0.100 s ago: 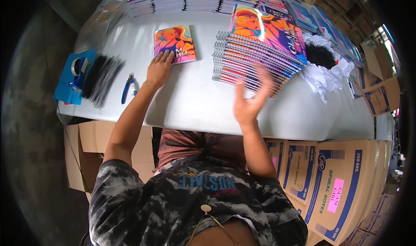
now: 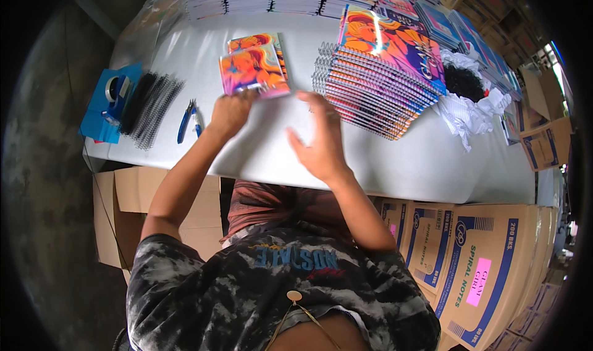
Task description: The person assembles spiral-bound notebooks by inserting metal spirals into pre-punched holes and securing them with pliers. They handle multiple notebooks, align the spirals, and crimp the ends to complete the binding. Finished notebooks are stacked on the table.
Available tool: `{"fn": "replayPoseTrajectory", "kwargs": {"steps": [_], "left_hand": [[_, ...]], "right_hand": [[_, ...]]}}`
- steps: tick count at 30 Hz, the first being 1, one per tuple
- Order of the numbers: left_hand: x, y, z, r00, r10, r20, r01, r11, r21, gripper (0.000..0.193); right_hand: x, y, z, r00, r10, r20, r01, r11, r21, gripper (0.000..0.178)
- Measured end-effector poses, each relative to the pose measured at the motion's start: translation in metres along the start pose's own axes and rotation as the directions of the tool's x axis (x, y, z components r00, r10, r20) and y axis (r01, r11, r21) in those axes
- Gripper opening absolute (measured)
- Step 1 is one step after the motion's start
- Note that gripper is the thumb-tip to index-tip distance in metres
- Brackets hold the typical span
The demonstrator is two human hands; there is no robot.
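My left hand (image 2: 232,113) grips the near edge of a colourful notebook (image 2: 253,71), tilted and raised off another notebook (image 2: 272,39) that shows behind it. No coil shows clearly on the gripped one, as its near edge is blurred. To its right, my right hand (image 2: 321,138) is partly smeared, thumb and fingers apart, holding nothing. Farther right lies a fanned stack of spiral notebooks (image 2: 377,88) with matching covers. Left of my left forearm are blue-handled pliers (image 2: 185,123), with a slim blue-and-white tool (image 2: 196,121) beside them.
Loose binding coils (image 2: 151,111), black and grey, lie at left next to a tape dispenser (image 2: 115,101) on a blue sheet (image 2: 92,117). Piles of notebooks (image 2: 247,2) line the far edge. Crumpled paper (image 2: 460,119) lies at right. Cartons (image 2: 488,270) stand below the table.
My left hand has closed on the notebook and raised it toward me, uncovering another behind. My right hand has moved left, away from the spiral notebooks.
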State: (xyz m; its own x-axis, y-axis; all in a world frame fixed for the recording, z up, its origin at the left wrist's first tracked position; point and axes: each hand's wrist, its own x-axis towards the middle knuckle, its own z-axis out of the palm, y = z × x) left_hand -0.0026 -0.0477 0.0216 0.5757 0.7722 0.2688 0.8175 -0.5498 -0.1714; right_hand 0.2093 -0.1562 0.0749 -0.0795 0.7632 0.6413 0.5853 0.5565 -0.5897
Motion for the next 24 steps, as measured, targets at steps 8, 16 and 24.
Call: {"fn": "replayPoseTrajectory", "kwargs": {"steps": [8, 16, 24], "left_hand": [[-0.053, 0.018, -0.15, 0.904, -0.239, -0.355, 0.108, 0.93, -0.351, 0.045], [-0.058, 0.048, -0.004, 0.827, -0.47, 0.307, 0.237, -0.204, -0.95, 0.02], [-0.058, -0.113, 0.012, 0.712, -0.592, -0.377, 0.591, 0.796, -0.133, 0.026]], "right_hand": [[-0.006, 0.01, -0.006, 0.776, 0.493, 0.392, -0.552, 0.833, 0.046, 0.015], [-0.051, 0.064, 0.019, 0.864, 0.398, 0.309, -0.502, 0.631, 0.591, 0.027], [-0.036, 0.074, 0.0, 0.891, 0.234, 0.389, -0.429, 0.714, 0.554, 0.034]]}}
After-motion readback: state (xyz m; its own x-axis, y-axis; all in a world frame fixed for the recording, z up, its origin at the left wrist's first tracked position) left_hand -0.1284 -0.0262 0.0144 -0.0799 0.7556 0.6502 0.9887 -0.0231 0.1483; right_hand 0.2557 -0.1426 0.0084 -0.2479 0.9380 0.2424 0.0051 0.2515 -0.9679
